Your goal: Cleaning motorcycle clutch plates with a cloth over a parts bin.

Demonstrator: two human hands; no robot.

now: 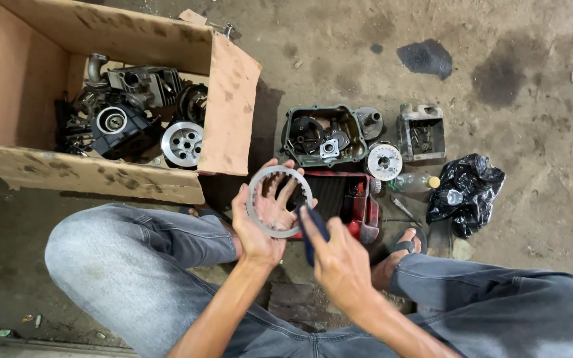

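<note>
Left of the red tray (359, 202), our left hand (260, 222) spreads its fingers (285, 178) open behind a toothed metal ring (254, 199), a thin grey hoop resting upright on the palm. Just right, our right hand (339, 262) pinches a dark blue tool (313, 229), tip touching the ring.

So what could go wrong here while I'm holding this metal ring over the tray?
The toothed metal ring lies loosely on the open left hand, so it could slip into the red tray below. The right hand works a blue tool close to the fingers, which might get nicked. Small parts could get lost on the dirty floor.
</note>
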